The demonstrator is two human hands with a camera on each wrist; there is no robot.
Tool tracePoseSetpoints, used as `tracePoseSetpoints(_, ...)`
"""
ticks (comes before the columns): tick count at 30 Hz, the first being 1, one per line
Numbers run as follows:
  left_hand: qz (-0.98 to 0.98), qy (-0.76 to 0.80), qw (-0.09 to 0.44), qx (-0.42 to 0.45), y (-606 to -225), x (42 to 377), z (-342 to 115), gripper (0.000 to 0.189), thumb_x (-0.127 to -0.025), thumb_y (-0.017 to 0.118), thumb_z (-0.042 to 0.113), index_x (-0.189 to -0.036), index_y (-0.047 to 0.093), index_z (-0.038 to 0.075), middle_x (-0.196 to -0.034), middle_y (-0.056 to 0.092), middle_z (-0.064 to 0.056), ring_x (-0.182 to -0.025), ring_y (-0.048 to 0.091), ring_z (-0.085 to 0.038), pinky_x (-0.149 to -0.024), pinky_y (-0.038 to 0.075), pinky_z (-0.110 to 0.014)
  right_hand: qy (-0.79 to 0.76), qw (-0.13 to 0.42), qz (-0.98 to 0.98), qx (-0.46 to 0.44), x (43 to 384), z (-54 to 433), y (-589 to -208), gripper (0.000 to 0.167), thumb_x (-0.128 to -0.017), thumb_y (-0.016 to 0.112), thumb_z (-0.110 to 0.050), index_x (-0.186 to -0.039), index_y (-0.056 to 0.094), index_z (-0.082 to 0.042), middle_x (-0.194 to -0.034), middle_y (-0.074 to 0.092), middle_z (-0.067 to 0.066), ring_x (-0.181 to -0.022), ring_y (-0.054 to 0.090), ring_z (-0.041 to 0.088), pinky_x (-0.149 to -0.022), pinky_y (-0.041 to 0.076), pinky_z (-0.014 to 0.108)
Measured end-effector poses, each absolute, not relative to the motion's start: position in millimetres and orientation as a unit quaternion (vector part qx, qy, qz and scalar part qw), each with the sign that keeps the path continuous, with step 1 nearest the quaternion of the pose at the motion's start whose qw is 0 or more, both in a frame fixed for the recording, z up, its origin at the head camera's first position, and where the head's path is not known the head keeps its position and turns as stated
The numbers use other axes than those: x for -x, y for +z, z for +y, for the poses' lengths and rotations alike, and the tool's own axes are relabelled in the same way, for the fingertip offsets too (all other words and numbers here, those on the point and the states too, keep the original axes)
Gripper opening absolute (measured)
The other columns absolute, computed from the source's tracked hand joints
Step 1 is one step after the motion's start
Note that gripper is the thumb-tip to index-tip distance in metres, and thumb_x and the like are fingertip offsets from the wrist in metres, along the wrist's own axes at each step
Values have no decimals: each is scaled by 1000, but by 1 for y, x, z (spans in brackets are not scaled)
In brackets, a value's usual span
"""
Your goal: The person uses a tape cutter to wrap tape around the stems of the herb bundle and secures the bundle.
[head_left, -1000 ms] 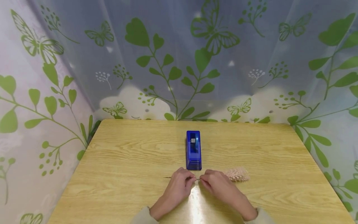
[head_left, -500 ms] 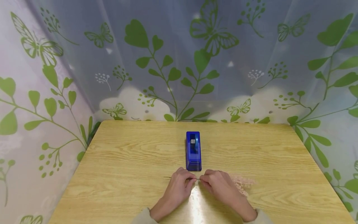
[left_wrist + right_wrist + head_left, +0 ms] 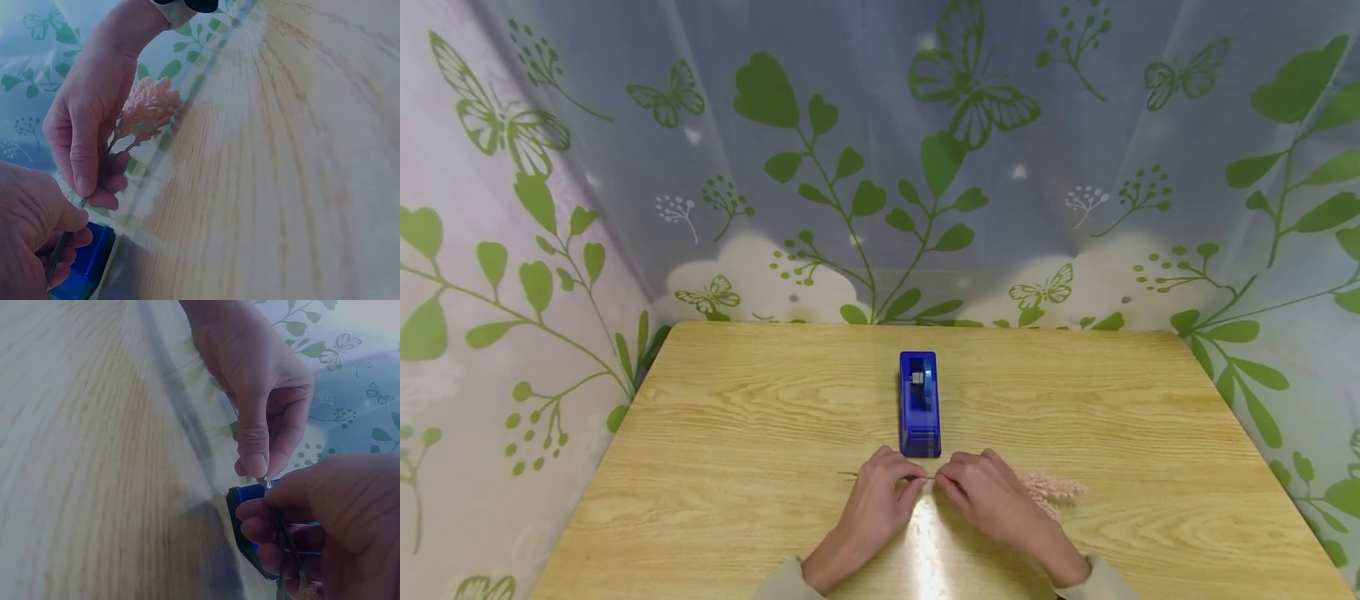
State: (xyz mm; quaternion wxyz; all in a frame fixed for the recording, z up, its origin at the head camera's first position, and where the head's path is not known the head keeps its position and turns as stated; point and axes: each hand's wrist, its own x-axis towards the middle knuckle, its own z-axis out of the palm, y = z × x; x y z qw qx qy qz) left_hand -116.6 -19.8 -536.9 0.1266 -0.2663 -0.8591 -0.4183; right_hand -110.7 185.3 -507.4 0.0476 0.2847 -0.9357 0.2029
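Observation:
A pink artificial flower sprig (image 3: 1054,487) lies level between my hands, low over the table. My left hand (image 3: 880,493) pinches its thin dark stem (image 3: 60,249) between thumb and fingers, and the stem's end pokes out to the left. Close beside it, my right hand (image 3: 988,493) pinches the stem nearer the pink blossoms (image 3: 150,107). A short bit of stem shows between the fingertips, with a small shiny patch (image 3: 267,482) on it; I cannot tell what that is. Just beyond both hands stands a blue tape dispenser (image 3: 919,404). My right hand partly hides the blossoms in the head view.
The wood-grain table (image 3: 737,400) spreads out around the hands. A curtain (image 3: 880,167) printed with leaves and butterflies hangs along the back and both sides. Light glares off the table (image 3: 927,542) between the forearms.
The pink blossoms have turned and spread apart into separate branches beyond my right hand. Both hands stay almost in place on the stem. The tape dispenser has not moved.

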Motion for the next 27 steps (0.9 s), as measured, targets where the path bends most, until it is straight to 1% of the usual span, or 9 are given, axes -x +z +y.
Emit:
tracePoseSetpoints(3, -858, -421, 125, 267, -537, 117, -20, 11, -84, 83, 1, -90, 80, 10, -86, 75, 3, -79, 60, -10, -68, 50, -17, 222, 53, -934, -274, 111, 186, -506, 11, -97, 72, -16, -91, 80, -20, -75, 58, -18, -65, 45, -3, -71, 41, 29)
tracePoseSetpoints(6, -856, -425, 126, 265, -536, 118, -20, 12, -84, 83, 0, -90, 81, 10, -86, 75, 3, -79, 60, -9, -68, 51, -17, 237, 60, -930, -276, 112, 187, -506, 9, -95, 75, -14, -94, 83, -19, -76, 59, -18, -65, 45, -5, -73, 40, 28)
tracePoseSetpoints(10, -856, -428, 126, 261, -536, 118, -20, 13, -83, 85, 0, -90, 80, 10, -86, 75, 4, -80, 59, -7, -69, 52, -18, 251, 72, -923, -283, 113, 188, -506, 10, -93, 77, -13, -97, 84, -17, -77, 61, -16, -65, 44, -4, -71, 39, 26)
tracePoseSetpoints(14, -859, -423, 119, 263, -536, 117, -20, 13, -84, 83, 1, -91, 77, 10, -88, 74, 3, -83, 60, -9, -75, 54, -21, 260, 77, -919, -286, 114, 189, -507, 10, -92, 78, -11, -98, 84, -16, -77, 61, -15, -66, 44, -4, -68, 38, 23)
tracePoseSetpoints(17, -865, -415, 107, 262, -535, 116, -19, 15, -87, 81, 2, -99, 74, 8, -91, 72, 0, -86, 60, -11, -77, 55, -22, 272, 73, -915, -288, 114, 189, -508, 11, -92, 78, -8, -99, 84, -13, -78, 62, -14, -65, 45, -4, -64, 41, 20)
tracePoseSetpoints(21, -873, -406, 87, 255, -534, 116, -20, 20, -90, 77, 8, -109, 72, 7, -94, 71, -1, -86, 60, -12, -74, 54, -21, 289, 61, -911, -289, 114, 189, -507, 12, -92, 77, -5, -102, 84, -10, -80, 62, -11, -64, 45, -4, -54, 43, 16)
tracePoseSetpoints(22, -875, -400, 84, 258, -533, 117, -20, 18, -91, 76, 10, -109, 74, 7, -93, 71, 0, -85, 59, -11, -73, 53, -21, 289, 62, -910, -290, 114, 189, -506, 12, -92, 77, -5, -102, 84, -9, -81, 62, -10, -64, 46, -4, -52, 43, 14)
tracePoseSetpoints(24, -879, -389, 76, 265, -531, 118, -22, 12, -94, 72, 12, -105, 76, 8, -91, 70, 3, -83, 57, -10, -72, 50, -20, 280, 73, -910, -298, 114, 188, -506, 12, -92, 77, -5, -101, 83, -8, -81, 63, -9, -64, 46, -4, -52, 43, 13)
tracePoseSetpoints(27, -881, -378, 62, 279, -529, 120, -24, 10, -98, 68, 10, -100, 78, 8, -91, 71, 2, -83, 57, -9, -73, 50, -20, 250, 109, -909, -314, 114, 188, -507, 11, -89, 79, -4, -98, 84, -9, -81, 64, -8, -64, 48, -4, -53, 42, 11)
